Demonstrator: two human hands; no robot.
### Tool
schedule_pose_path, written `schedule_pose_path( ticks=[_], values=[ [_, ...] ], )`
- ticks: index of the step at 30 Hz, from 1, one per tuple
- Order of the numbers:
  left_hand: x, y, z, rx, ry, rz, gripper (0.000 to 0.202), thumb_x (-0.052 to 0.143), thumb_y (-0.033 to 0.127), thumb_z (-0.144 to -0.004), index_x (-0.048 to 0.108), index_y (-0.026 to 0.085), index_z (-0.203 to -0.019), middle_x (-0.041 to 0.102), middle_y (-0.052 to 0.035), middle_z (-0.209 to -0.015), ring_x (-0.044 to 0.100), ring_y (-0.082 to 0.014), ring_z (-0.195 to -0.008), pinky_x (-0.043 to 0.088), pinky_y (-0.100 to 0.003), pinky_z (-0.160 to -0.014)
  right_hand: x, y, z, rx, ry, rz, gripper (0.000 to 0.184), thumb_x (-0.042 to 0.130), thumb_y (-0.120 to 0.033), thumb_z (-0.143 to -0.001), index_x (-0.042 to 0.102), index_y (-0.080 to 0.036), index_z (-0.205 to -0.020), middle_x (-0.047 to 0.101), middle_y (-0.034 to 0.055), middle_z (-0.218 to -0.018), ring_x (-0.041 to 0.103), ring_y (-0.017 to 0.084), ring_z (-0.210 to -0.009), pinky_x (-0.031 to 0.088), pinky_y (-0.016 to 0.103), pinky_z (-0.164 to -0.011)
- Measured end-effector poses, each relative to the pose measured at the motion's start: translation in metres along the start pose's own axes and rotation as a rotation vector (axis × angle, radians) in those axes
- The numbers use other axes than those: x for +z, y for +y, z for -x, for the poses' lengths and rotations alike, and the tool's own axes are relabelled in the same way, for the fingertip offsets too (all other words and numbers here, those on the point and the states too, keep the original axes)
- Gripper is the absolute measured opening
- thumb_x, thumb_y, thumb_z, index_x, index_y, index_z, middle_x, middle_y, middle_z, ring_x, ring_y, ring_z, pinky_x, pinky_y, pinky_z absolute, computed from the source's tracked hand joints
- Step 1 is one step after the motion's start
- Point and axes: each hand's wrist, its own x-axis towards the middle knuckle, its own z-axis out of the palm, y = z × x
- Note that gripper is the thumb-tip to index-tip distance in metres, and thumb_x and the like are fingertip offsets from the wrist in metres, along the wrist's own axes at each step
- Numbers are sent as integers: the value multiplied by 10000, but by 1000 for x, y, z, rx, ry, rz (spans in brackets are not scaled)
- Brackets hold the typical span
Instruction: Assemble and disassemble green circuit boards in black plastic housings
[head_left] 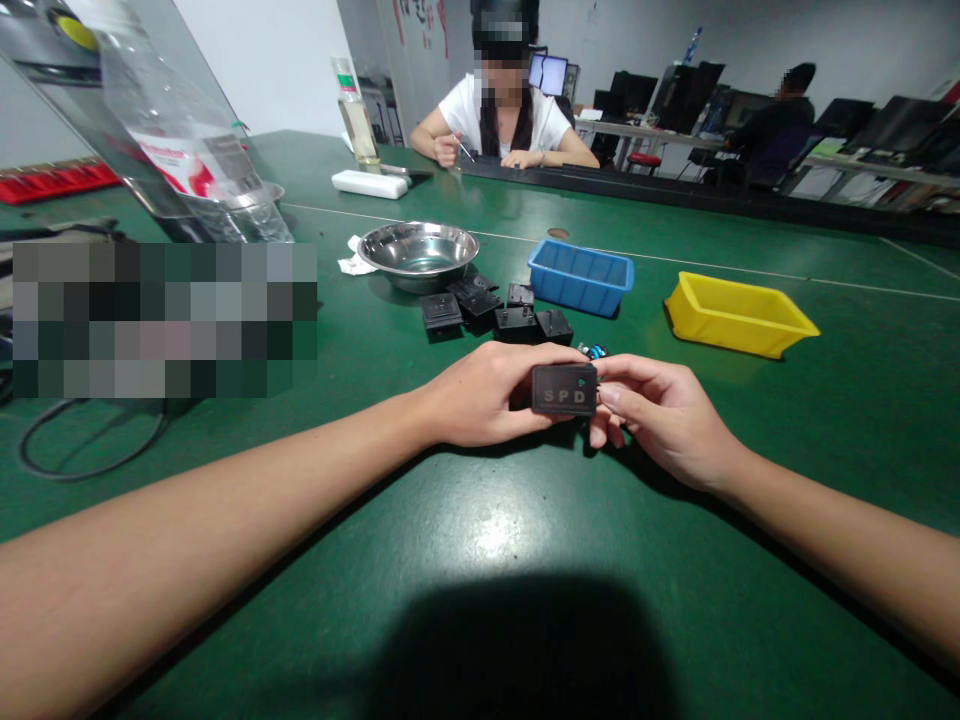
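Inside the worktop's (450, 560) far edge, your left hand (484, 398) and right hand (675, 420) clamp fingers on a black box (564, 388), seemingly steadying it.

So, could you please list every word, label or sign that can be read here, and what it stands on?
"S P D": on the black box in the left hand, beside the right hand.
Large plastic bottle: label too blurred to read.
Upright bottle: label too small to read.
Far wall: red marks, too blurred to read.
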Motion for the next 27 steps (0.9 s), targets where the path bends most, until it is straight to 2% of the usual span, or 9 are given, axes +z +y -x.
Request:
schedule_pose_path(
  ticks=[20,27],
  values=[
    [0,-1,1,-7,8,12,427,677,246,-891,623,163,-1306,769,-87,-1188,749,-189,-1033,547,-249,-910,0,0,1,5,8,25,343,789,-399,-880,753,-167,-1130,719,14,-680,698,160,-559,471,241,-489],
    [0,-1,0,14,6,17,418,686,244,-894,627,140,-1295,768,-91,-1186,746,-180,-1043,537,-225,-902,0,-2,1,-3,-3,20,302,789,-382,-884,759,-171,-1098,721,12,-684,702,152,-562,466,227,-489]
  ],
)
